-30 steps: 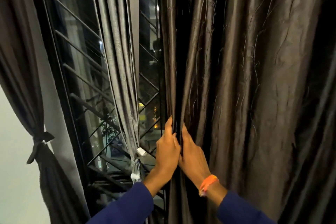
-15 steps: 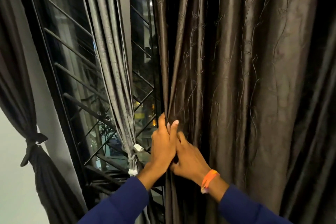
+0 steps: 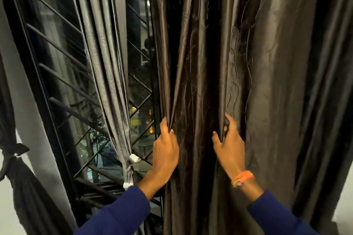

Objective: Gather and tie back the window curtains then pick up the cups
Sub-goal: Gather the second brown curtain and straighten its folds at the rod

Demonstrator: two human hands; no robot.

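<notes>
I have both hands on the dark brown curtain (image 3: pixel 267 82), which hangs loose and fills the right of my view. My left hand (image 3: pixel 165 153) pinches a fold at the curtain's left edge, thumb and fingers curled round the cloth. My right hand (image 3: pixel 228 146) grips another fold a little further right, fingers bent into the pleat; an orange wristband (image 3: pixel 243 177) sits on that wrist. The two hands are apart, with a few pleats between them. Left of them a grey curtain (image 3: pixel 108 74) hangs tied in a knot low down, in front of the black window grille (image 3: pixel 55 66). At the far left, a dark curtain (image 3: pixel 23 183) is tied back against the white wall (image 3: pixel 24 120).
</notes>
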